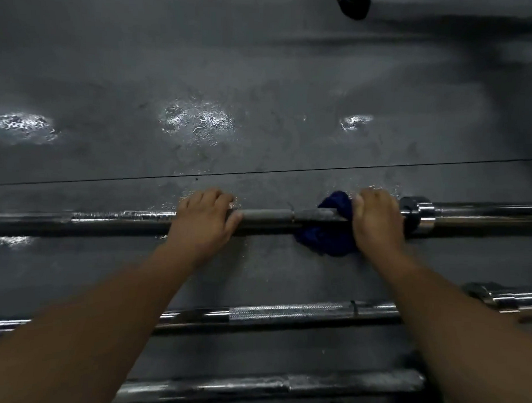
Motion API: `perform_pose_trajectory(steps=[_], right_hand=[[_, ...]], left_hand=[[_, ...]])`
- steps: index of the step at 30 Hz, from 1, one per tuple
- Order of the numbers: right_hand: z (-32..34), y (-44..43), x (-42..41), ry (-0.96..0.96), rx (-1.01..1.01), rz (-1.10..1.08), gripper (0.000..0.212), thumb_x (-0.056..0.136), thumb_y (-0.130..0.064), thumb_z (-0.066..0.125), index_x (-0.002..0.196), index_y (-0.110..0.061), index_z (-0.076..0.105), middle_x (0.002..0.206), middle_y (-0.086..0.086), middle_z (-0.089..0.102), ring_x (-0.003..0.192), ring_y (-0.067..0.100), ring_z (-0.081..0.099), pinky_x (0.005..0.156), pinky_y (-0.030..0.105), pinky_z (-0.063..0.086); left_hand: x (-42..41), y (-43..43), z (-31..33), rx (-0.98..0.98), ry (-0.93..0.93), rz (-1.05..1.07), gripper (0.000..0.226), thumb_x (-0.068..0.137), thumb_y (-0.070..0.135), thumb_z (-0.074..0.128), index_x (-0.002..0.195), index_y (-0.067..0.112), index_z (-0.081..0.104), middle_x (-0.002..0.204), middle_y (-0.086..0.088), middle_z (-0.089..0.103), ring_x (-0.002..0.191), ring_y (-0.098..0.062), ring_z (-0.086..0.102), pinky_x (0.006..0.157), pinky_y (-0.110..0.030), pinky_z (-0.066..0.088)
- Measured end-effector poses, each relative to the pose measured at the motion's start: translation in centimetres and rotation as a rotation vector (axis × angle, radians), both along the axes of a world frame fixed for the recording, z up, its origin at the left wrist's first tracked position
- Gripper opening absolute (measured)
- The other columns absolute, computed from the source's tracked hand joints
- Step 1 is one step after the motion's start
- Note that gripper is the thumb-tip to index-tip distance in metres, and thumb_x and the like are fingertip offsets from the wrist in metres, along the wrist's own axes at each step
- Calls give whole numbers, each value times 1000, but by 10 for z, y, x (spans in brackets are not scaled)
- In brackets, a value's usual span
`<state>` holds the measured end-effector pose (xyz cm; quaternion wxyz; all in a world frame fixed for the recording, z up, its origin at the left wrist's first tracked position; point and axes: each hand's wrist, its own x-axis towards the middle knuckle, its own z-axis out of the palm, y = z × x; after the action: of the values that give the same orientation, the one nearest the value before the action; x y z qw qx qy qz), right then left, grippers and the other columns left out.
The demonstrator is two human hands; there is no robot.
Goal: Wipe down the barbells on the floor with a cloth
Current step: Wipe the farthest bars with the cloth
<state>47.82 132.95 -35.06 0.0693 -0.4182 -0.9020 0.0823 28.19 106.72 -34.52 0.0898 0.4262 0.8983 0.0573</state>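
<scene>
Two more bars (285,315) are laid on the dark floor (263,80) nearer the body, crossed by both forearms. The far barbell (273,218) is gripped bare by the left hand (203,220). A blue cloth (327,233) is wrapped round it beside the collar, clasped under the curled fingers of the right hand (377,218).

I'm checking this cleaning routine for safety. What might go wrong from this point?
1. The floor shows shiny patches that look wet; the far barbell might roll or slide while the left hand steadies it.
2. The right hand pushes the blue cloth close to the collar; fingers or cloth may catch there.
3. Two more bars lie beneath the arms, easy to bump.
</scene>
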Motion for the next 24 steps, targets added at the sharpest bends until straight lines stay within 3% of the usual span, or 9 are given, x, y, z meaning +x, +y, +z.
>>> perform_pose_trajectory(steps=[4,8,11,14,17,19,21,24], right_hand=[[4,-47,-32,61,110,-29,28,95,-30,50,83,-10,66,80,15,65,75,36,59,78,47,47],[-4,-135,-82,139,-49,200,27,93,-35,50,114,-24,62,112,-4,65,108,20,56,110,49,31],[3,-105,-63,171,-114,359,21,89,-22,58,109,-23,66,104,-2,69,98,21,61,100,40,37],[14,-39,-7,75,-16,151,16,83,-16,58,95,-22,68,88,5,68,85,31,61,78,40,42],[26,-2,57,27,37,-128,12,84,-19,59,94,-14,63,99,11,61,97,35,52,83,45,41],[28,-9,67,59,0,-216,24,80,-29,52,86,-9,65,109,12,57,105,32,46,91,42,39],[23,-41,50,133,-81,-100,33,73,-34,49,78,-7,67,124,12,57,115,30,46,101,39,38],[13,-107,15,102,-187,293,29,72,-36,50,78,-12,65,135,10,56,127,28,46,110,44,34]], left_hand=[[2,0,-14,33,121,-15,47,98,53,30,115,22,61,110,-3,62,96,-30,55,86,-43,37],[2,2,-10,62,137,-9,44,97,51,34,114,22,62,107,-3,62,95,-30,55,85,-43,38],[5,-1,-10,64,121,-18,45,97,51,34,113,20,62,102,-4,63,92,-31,54,84,-44,39],[10,-6,-8,67,98,-5,45,97,50,33,116,20,61,105,-3,63,93,-31,55,88,-45,38],[18,-13,-7,67,59,-7,48,97,49,32,121,17,59,112,-5,65,100,-31,57,95,-47,38],[25,-18,-6,79,44,-1,49,97,48,33,122,16,59,114,-6,65,102,-32,58,96,-47,38],[35,-22,0,106,35,30,47,95,47,34,120,16,60,111,-6,66,100,-32,57,94,-46,39],[51,-26,8,132,28,108,44,92,46,36,112,17,64,103,-5,65,94,-30,56,88,-44,41]])
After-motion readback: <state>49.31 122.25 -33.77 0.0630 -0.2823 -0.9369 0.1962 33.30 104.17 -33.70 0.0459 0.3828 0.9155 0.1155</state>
